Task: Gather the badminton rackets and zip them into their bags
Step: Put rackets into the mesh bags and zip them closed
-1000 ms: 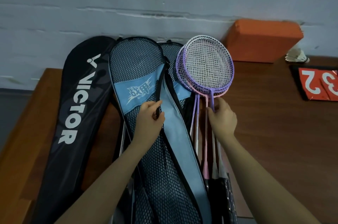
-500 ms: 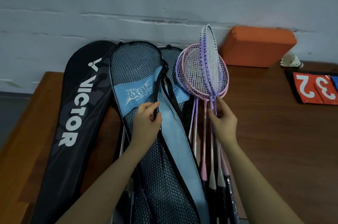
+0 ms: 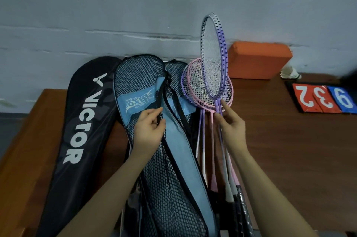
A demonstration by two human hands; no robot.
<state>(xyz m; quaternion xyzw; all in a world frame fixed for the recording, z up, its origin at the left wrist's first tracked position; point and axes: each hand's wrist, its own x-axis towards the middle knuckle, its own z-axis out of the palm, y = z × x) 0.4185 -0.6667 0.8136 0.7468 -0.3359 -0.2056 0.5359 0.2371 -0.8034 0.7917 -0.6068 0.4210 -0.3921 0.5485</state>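
A blue and black mesh racket bag [image 3: 173, 151] lies lengthwise on the wooden table [image 3: 289, 149]. My left hand [image 3: 149, 130] pinches its black zipper edge near the blue label. My right hand [image 3: 230, 122] grips the shafts of two purple rackets [image 3: 213, 57], whose heads stand tilted up on edge above the table. Pink and purple rackets [image 3: 195, 86] lie flat beneath them, to the right of the bag. A second mesh bag [image 3: 176, 70] peeks out behind the first.
A black VICTOR racket bag [image 3: 77, 130] lies at the left. An orange block [image 3: 259, 59] rests against the wall, with a white shuttlecock [image 3: 289, 73] beside it. Red and blue score cards [image 3: 324, 99] lie at the right.
My right hand has lifted two purple rackets off the stack and turned their heads up on edge. My left hand has stayed on the bag's zipper edge.
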